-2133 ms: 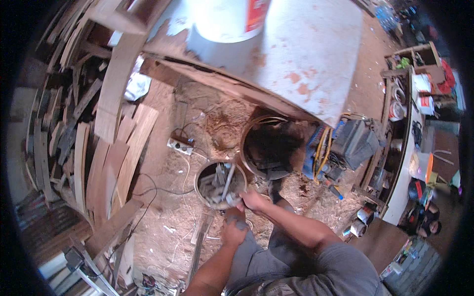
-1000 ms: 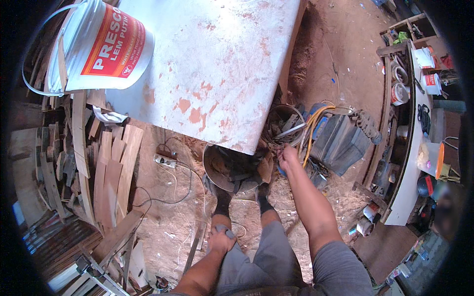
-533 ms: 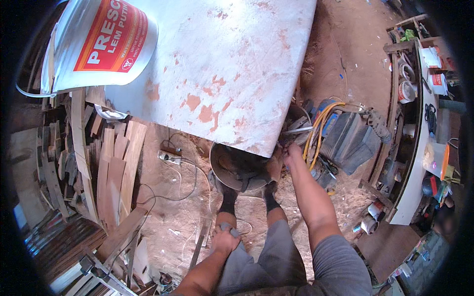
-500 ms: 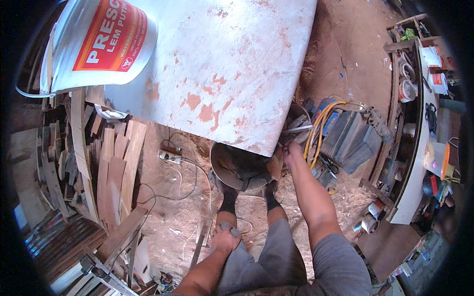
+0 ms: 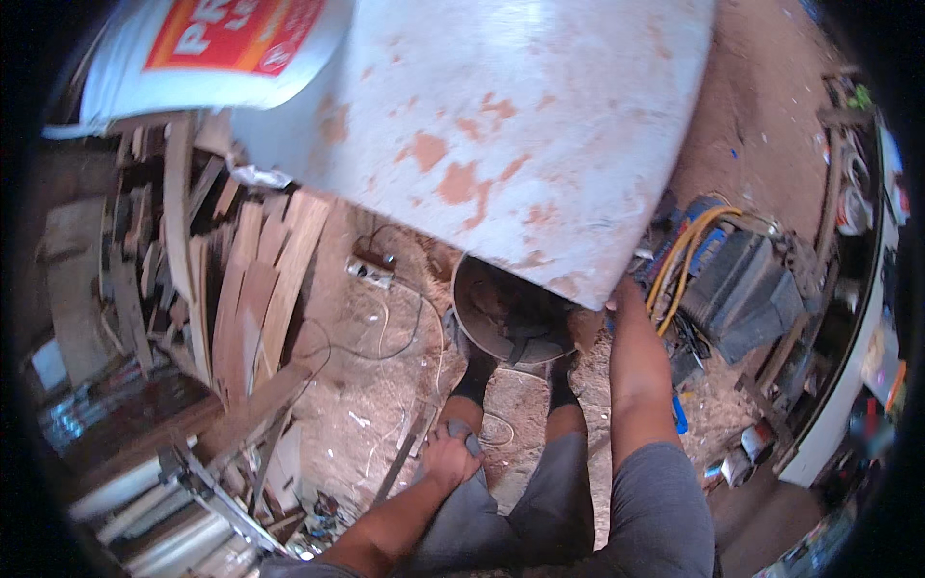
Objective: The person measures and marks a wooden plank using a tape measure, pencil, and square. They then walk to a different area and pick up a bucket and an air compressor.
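Note:
My left hand (image 5: 451, 457) rests at my left knee, its fingers curled round a bit of grey fabric (image 5: 464, 433). I cannot tell whether that is a loose cloth or the hem of my shorts. My right arm stretches forward, and my right hand (image 5: 624, 290) is at the near right corner of a pale, worn tabletop (image 5: 385, 173). Its fingers are hidden behind the corner. Beneath this corner, between my feet, stands a round basin (image 5: 461, 306) with a dark inside, partly covered by the tabletop.
A white bucket (image 5: 222, 87) with a red label stands on the tabletop at left. Wood offcuts (image 5: 241, 299) lean below it. A power strip (image 5: 370, 272) and cords lie on the floor. At right are a dark machine (image 5: 737, 279), a yellow hose (image 5: 686, 252) and a long bench (image 5: 858, 356).
The view has shifted, so the tabletop, bucket and basin sit further right and higher. My right hand has gone further behind the tabletop corner. My left hand stays at the knee.

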Demonstrator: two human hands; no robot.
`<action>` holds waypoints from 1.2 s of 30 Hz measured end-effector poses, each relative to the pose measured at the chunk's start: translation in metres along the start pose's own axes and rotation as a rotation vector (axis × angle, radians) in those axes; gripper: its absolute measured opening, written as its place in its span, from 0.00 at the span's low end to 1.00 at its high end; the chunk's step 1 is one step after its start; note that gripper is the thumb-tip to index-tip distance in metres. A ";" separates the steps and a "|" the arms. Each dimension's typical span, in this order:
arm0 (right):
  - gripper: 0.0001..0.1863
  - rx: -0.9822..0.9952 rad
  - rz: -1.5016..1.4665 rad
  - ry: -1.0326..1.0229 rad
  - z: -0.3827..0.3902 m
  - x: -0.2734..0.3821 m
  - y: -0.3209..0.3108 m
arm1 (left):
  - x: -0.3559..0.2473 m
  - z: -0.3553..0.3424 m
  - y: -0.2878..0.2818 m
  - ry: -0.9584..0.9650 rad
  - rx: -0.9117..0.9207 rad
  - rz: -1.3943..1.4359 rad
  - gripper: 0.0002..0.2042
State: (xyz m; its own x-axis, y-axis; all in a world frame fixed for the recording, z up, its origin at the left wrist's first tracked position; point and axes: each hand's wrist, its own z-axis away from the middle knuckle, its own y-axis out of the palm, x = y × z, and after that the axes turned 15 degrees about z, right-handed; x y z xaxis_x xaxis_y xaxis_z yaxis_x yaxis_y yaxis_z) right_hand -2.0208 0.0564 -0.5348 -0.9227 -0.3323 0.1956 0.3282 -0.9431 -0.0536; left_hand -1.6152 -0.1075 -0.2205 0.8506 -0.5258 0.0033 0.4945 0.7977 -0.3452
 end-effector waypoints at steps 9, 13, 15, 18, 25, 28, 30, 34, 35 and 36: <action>0.22 -0.454 0.336 -0.594 0.077 -0.110 -0.056 | 0.010 -0.013 -0.001 -0.022 0.022 0.139 0.37; 0.24 -0.448 0.759 -0.600 0.241 -0.163 -0.024 | 0.068 -0.102 0.018 0.084 -0.019 0.327 0.37; 0.24 -0.293 0.757 -0.720 0.299 -0.201 -0.014 | 0.095 -0.161 0.011 -0.091 -0.251 0.825 0.37; 0.31 -0.143 1.396 -0.806 0.351 -0.211 -0.006 | 0.174 -0.279 0.022 -0.201 -0.414 0.998 0.42; 0.29 -0.156 1.642 -0.639 0.333 -0.199 0.054 | 0.205 -0.433 -0.115 -0.294 -0.649 1.366 0.61; 0.28 -0.106 1.740 -0.659 0.311 -0.190 0.066 | 0.258 -0.506 -0.130 -0.369 -0.837 1.680 0.64; 0.28 -0.141 1.781 -0.609 0.311 -0.187 0.075 | 0.241 -0.540 -0.140 -0.344 -0.856 1.837 0.66; 0.28 -0.099 1.801 -0.605 0.310 -0.177 0.092 | 0.225 -0.562 -0.144 -0.110 -0.597 2.074 0.62; 0.28 -0.071 1.800 -0.624 0.311 -0.174 0.097 | 0.228 -0.562 -0.142 -0.060 -0.543 2.075 0.56; 0.28 -0.037 1.819 -0.625 0.310 -0.170 0.100 | 0.237 -0.559 -0.139 -0.014 -0.502 2.077 0.49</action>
State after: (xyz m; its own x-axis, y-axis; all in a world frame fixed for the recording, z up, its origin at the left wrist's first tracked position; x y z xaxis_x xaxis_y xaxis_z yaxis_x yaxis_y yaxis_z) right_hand -1.7685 0.0233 -0.2702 0.6693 -0.7259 0.1584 0.6566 0.4780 -0.5834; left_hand -1.5826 -0.5082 -0.6959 -0.0387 0.7921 -0.6092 -0.9982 -0.0588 -0.0131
